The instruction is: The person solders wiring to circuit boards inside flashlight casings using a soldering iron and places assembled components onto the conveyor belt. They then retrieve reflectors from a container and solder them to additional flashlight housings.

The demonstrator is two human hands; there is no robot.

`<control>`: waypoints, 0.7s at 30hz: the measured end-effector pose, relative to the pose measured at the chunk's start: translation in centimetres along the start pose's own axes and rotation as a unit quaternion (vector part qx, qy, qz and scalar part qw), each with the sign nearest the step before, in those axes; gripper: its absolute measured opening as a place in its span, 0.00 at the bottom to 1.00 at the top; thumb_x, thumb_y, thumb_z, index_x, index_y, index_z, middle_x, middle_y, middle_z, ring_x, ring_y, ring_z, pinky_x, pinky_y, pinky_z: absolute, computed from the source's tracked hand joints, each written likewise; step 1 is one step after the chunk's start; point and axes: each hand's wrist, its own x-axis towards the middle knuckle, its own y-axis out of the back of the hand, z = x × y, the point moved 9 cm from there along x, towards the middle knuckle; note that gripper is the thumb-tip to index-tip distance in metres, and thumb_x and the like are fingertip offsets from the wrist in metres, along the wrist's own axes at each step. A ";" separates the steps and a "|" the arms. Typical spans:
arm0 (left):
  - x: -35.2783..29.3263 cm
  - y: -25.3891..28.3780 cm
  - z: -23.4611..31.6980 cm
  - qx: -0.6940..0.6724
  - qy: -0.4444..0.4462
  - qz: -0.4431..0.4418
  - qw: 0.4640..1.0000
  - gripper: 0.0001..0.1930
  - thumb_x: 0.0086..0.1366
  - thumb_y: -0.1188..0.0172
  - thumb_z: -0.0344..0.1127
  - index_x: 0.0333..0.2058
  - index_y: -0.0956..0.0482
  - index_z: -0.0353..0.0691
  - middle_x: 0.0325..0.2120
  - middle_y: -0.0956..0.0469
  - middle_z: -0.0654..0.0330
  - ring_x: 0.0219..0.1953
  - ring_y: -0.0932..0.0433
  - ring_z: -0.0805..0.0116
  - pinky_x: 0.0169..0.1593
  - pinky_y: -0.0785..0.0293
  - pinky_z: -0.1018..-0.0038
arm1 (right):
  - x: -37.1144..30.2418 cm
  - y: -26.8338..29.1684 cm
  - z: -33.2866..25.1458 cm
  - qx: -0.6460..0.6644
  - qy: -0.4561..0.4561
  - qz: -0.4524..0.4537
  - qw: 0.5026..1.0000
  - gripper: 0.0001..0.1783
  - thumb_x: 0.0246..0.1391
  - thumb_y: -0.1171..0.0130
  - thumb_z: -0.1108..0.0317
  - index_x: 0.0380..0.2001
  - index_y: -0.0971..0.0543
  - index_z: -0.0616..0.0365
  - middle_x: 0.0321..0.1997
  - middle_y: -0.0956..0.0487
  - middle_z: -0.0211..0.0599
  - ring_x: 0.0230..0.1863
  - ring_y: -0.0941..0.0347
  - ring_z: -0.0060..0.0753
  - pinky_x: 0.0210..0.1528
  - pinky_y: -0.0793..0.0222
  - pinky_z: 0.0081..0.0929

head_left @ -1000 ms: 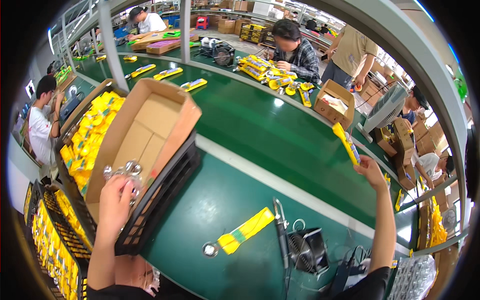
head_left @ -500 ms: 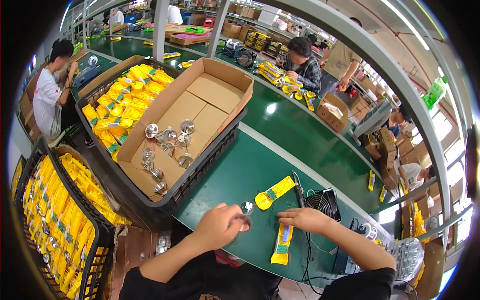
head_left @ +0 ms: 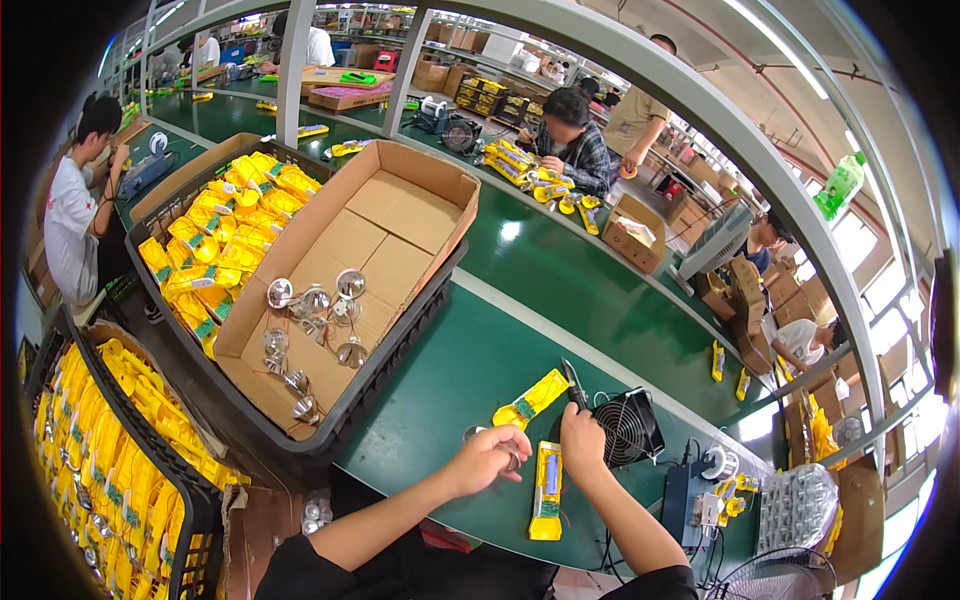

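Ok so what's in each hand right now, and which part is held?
Right hand: the pen-shaped soldering iron, by its dark handle. Left hand: a silvery reflector cup, exact hold point hidden.

Print, none of it legible: green bottle (head_left: 841,185) toward two o'clock, pale lettering on its green wrap, too small to make out; stack of black-and-yellow boxes (head_left: 482,97) at twelve o'clock, yellow marks on dark sides, unreadable. Open carton (head_left: 628,245) at two o'clock across the belt (head_left: 545,270), small dark marks on its near wall, too indistinct to tell.
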 end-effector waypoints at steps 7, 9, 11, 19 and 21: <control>1.2 -0.2 -1.4 0.192 0.086 0.005 0.978 0.11 0.55 0.45 0.38 0.28 0.24 0.35 0.24 0.26 0.64 0.24 0.31 0.80 0.29 0.31 0.83 | 1.4 -0.4 2.0 0.008 -0.052 -0.002 0.999 0.02 0.45 0.53 0.73 0.24 0.33 0.60 0.23 0.26 0.42 0.25 0.25 0.34 0.22 0.29 0.24; 1.8 -1.0 -1.8 0.152 0.081 0.000 0.985 0.12 0.53 0.42 0.41 0.27 0.22 0.35 0.23 0.24 0.65 0.22 0.30 0.82 0.27 0.32 0.84 | 1.7 -0.8 2.2 0.026 -0.049 -0.034 0.998 0.06 0.42 0.51 0.75 0.26 0.35 0.63 0.22 0.25 0.46 0.25 0.26 0.40 0.24 0.29 0.29; 2.7 -1.2 -1.8 0.117 0.052 0.041 0.991 0.12 0.53 0.42 0.40 0.28 0.23 0.35 0.23 0.25 0.65 0.23 0.30 0.82 0.27 0.32 0.84 | 1.7 -0.1 2.2 0.069 -0.042 -0.022 0.996 0.08 0.40 0.50 0.76 0.27 0.35 0.63 0.21 0.26 0.48 0.25 0.26 0.43 0.25 0.29 0.32; 6.6 -3.3 -1.7 -0.026 0.028 0.151 0.988 0.18 0.52 0.42 0.40 0.38 0.27 0.32 0.25 0.28 0.64 0.24 0.31 0.81 0.26 0.33 0.85 | -3.2 7.9 3.6 0.235 -0.074 0.090 0.965 0.15 0.37 0.46 0.76 0.30 0.37 0.65 0.22 0.28 0.50 0.27 0.29 0.49 0.29 0.33 0.38; 7.3 -5.4 -0.7 -0.064 0.010 0.097 0.993 0.14 0.53 0.41 0.41 0.31 0.25 0.34 0.20 0.29 0.67 0.20 0.34 0.84 0.23 0.34 0.87 | -5.4 10.5 4.0 0.261 -0.070 0.152 0.951 0.16 0.35 0.44 0.77 0.32 0.36 0.61 0.22 0.28 0.44 0.25 0.30 0.47 0.27 0.36 0.36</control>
